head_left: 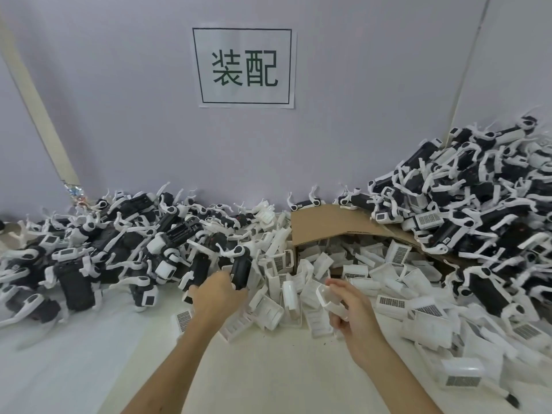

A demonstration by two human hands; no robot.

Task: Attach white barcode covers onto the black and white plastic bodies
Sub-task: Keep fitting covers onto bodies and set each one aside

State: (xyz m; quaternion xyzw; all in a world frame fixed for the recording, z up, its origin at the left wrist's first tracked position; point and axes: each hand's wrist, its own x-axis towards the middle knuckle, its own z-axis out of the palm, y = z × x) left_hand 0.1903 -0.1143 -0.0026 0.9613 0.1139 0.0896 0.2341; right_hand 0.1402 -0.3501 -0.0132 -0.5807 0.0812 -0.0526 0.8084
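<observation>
While both bare forearms reach forward over the pale table point(89, 369), the left hand point(216, 297) is wrapped around a black plastic body point(241, 271), fingers closed on its lower end so that the piece stands nearly upright, its white hinged arm at the top. That body sits just left of the torn cardboard box point(325, 224), which lies open at the middle of the table against the grey wall point(119, 115). To the right of the held body, in front of the box mouth, the right hand point(348, 309) pinches a white barcode cover point(325, 295) between thumb and curled fingers; the cover is apart from the body, not touching it. Loose white covers point(391, 303) spill out of the box and spread forward and to its right, several showing dark barcode patches. Left of the box a low heap of black and white bodies point(98, 249) runs along the wall, and right of the box a taller heap point(484, 189) climbs toward the corner, partly resting on the box's bent flap. Above the box, a paper sign point(245, 67) with two dark characters in a frame is stuck to the wall.
</observation>
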